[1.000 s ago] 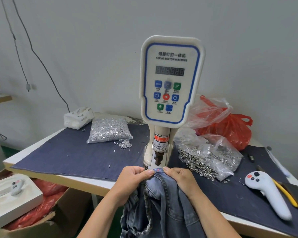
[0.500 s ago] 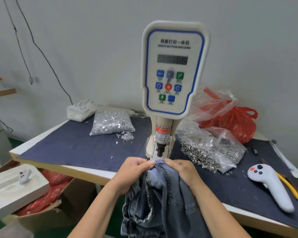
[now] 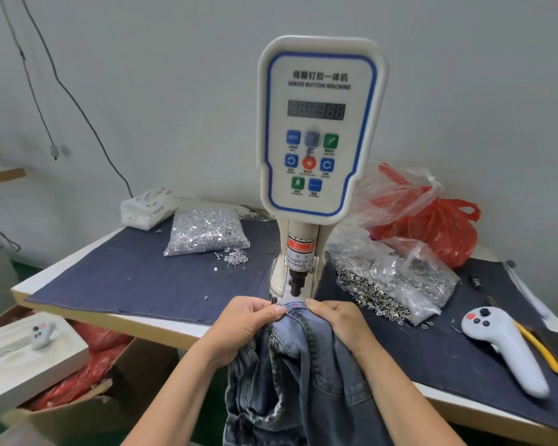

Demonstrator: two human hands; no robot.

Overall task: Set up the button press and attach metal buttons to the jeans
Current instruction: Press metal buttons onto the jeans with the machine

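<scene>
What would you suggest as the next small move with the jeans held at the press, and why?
Probably nudge the jeans slightly forward: both hands, left hand and right hand, pinch the waistband edge just short of the press punch, so it seems not yet centred beneath.

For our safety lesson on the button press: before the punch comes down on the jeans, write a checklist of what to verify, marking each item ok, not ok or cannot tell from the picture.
1. Jeans waistband edge lies under the punch: ok, it sits just below the tip.
2. Left hand and right hand pinch the fabric on either side: ok.
3. Fingertips clear of the punch path: not ok, both thumbs lie very near it.
4. Button loaded in the die: cannot tell, the fabric hides it.
5. Display on the button press shows a reading: cannot tell, the digits are blurred.
</scene>
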